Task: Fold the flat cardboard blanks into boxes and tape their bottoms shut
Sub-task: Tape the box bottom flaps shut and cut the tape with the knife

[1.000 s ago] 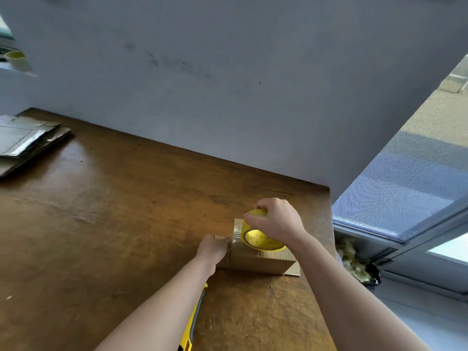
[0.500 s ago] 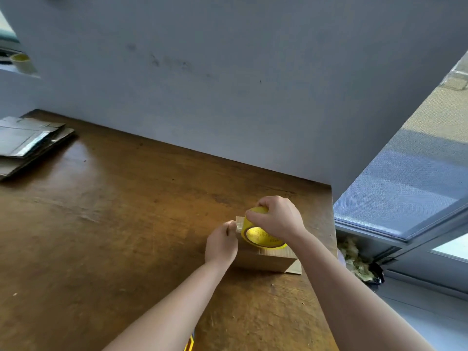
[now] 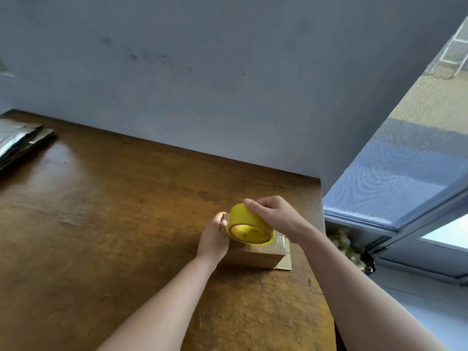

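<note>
A small folded cardboard box (image 3: 255,257) stands on the wooden table (image 3: 101,224) near its right edge, one flap sticking out at its lower right. A strip of tape shows along its top face. My right hand (image 3: 276,215) grips a yellow tape roll (image 3: 249,225) from above and holds it tilted on the box top. My left hand (image 3: 214,238) is curled against the box's left side, its fingers up at the top edge beside the roll. What its fingertips pinch is hidden.
A stack of flat cardboard blanks (image 3: 17,140) lies at the table's far left. A grey wall (image 3: 228,84) runs along the back edge. The table ends just right of the box, with a window (image 3: 405,173) and floor beyond.
My left hand has slid up the box's left side to its top edge. The right hand has tipped the roll further over. The yellow knife by my left forearm has dropped out of view.
</note>
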Tool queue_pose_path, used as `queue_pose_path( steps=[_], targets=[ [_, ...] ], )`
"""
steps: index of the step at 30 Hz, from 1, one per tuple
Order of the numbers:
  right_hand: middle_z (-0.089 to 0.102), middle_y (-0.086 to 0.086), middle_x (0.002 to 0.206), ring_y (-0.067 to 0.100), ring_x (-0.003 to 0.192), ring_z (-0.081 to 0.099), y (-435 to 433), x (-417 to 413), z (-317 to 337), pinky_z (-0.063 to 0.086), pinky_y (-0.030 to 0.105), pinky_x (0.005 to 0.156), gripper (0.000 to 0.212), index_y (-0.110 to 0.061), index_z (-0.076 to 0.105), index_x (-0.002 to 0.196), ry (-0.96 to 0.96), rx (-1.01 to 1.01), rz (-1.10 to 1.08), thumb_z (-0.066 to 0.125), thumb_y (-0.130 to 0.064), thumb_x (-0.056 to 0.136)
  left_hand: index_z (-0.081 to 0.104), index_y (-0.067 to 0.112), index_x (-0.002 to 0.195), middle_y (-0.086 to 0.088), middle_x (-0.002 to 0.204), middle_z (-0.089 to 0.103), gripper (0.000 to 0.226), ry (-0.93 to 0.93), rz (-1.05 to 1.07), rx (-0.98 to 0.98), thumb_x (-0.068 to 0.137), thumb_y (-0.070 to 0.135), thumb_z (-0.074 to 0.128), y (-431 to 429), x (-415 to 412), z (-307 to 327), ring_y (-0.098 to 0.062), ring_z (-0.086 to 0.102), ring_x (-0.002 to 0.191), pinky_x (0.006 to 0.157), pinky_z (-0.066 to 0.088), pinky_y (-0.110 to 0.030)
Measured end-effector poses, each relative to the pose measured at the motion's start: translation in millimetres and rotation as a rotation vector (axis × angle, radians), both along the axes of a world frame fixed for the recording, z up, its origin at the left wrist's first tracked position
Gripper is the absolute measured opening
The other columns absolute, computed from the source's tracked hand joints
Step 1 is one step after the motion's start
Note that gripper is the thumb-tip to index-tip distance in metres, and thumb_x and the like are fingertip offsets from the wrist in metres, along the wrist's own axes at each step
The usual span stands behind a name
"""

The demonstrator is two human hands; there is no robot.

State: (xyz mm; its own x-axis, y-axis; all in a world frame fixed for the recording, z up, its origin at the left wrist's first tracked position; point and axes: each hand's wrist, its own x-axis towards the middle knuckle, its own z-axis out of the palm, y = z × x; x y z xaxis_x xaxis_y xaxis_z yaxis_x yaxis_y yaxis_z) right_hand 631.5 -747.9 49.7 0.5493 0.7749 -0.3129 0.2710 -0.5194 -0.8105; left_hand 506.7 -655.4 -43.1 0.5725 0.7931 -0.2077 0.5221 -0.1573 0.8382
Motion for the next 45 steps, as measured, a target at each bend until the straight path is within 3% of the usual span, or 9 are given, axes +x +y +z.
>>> queue_pose_path(
  steps=[3,8,12,17,29,34,37,42,45],
  targets=[
    [0.049,-0.013,0.042,0.002,0.042,0.047,-2.3,10.5,3.8,0.033,0.016,0.04,0.05,-0.022,0.058,0.048,-0.275,-0.021,0.027,0.064,-0.06,0.08,0.048,0.021,0.133,-0.004,0.128,0.059,0.04,0.044,0.006,0.002,0.101,0.024,0.026,1.8,-2.0,-1.7,-0.02,0.053,0.109,0.084,0.038,-0.028],
    [0.033,-0.005,0.04,0.013,0.043,0.032,-29.6,35.6,3.8,0.024,0.029,0.045,0.063,-0.016,0.04,0.041,-0.559,-0.084,0.06,0.064,-0.061,0.078,0.04,0.02,0.143,-0.005,0.142,0.049,0.043,0.08,0.004,0.037,0.104,0.028,0.025,-0.6,-1.4,-4.3,-0.023,0.044,0.13,0.105,0.036,-0.035],
    [0.035,-0.006,0.045,0.013,0.048,0.036,-33.7,39.9,3.0,0.023,0.027,0.045,0.059,-0.021,0.035,0.043,-0.649,-0.115,0.042,0.059,-0.06,0.08,0.04,0.022,0.143,-0.003,0.144,0.047,0.043,0.079,0.001,0.019,0.104,0.029,0.026,-0.2,0.5,-4.5,-0.023,0.042,0.132,0.105,0.035,-0.034],
    [0.048,-0.005,0.057,0.026,0.064,0.053,-42.6,50.7,-3.9,0.027,0.024,0.048,0.048,-0.016,0.049,0.052,-0.793,-0.309,0.031,0.055,-0.054,0.08,0.04,0.026,0.142,-0.002,0.144,0.046,0.042,0.095,0.024,-0.006,0.103,0.032,0.026,-0.9,2.4,-4.3,-0.022,0.041,0.132,0.105,0.036,-0.037],
    [0.051,-0.004,0.065,0.024,0.069,0.056,-40.7,65.3,-16.5,0.04,0.027,0.058,0.056,-0.019,0.048,0.056,-0.792,-0.442,0.062,0.051,-0.07,0.08,0.04,0.025,0.143,0.0,0.144,0.046,0.042,0.081,0.046,0.018,0.103,0.031,0.029,-3.9,2.7,-5.1,-0.021,0.042,0.132,0.104,0.036,-0.034],
    [0.06,-0.002,0.074,0.022,0.071,0.059,-39.9,69.4,-22.5,0.046,0.028,0.06,0.055,-0.022,0.062,0.069,-0.818,-0.482,0.117,0.047,-0.073,0.081,0.041,0.024,0.143,0.0,0.144,0.047,0.042,0.084,0.049,0.054,0.103,0.032,0.029,-5.0,2.0,-6.6,-0.02,0.042,0.132,0.104,0.036,-0.033],
    [0.057,-0.004,0.073,0.019,0.067,0.055,-47.2,68.3,-35.6,0.036,0.024,0.051,0.056,-0.023,0.067,0.076,-0.835,-0.494,0.158,0.042,-0.072,0.085,0.041,0.024,0.143,0.0,0.144,0.047,0.042,0.08,0.04,0.058,0.103,0.033,0.03,-4.9,1.5,-6.9,-0.02,0.043,0.132,0.103,0.037,-0.032],
    [0.045,-0.013,0.059,0.01,0.056,0.045,-55.3,67.8,-49.4,0.026,0.021,0.045,0.057,-0.026,0.043,0.054,-0.827,-0.401,0.108,0.039,-0.074,0.085,0.041,0.024,0.143,0.0,0.144,0.047,0.043,0.088,0.025,0.083,0.103,0.033,0.029,-5.2,-0.6,-6.9,-0.02,0.043,0.132,0.103,0.037,-0.032],
    [0.05,-0.011,0.061,0.013,0.059,0.05,-56.8,68.5,-55.7,0.028,0.022,0.045,0.058,-0.025,0.044,0.054,-0.785,-0.38,0.092,0.04,-0.074,0.085,0.04,0.024,0.143,0.0,0.145,0.046,0.043,0.117,0.023,0.103,0.103,0.035,0.029,-5.6,0.5,-6.1,-0.021,0.043,0.132,0.102,0.039,-0.033]
  ],
)
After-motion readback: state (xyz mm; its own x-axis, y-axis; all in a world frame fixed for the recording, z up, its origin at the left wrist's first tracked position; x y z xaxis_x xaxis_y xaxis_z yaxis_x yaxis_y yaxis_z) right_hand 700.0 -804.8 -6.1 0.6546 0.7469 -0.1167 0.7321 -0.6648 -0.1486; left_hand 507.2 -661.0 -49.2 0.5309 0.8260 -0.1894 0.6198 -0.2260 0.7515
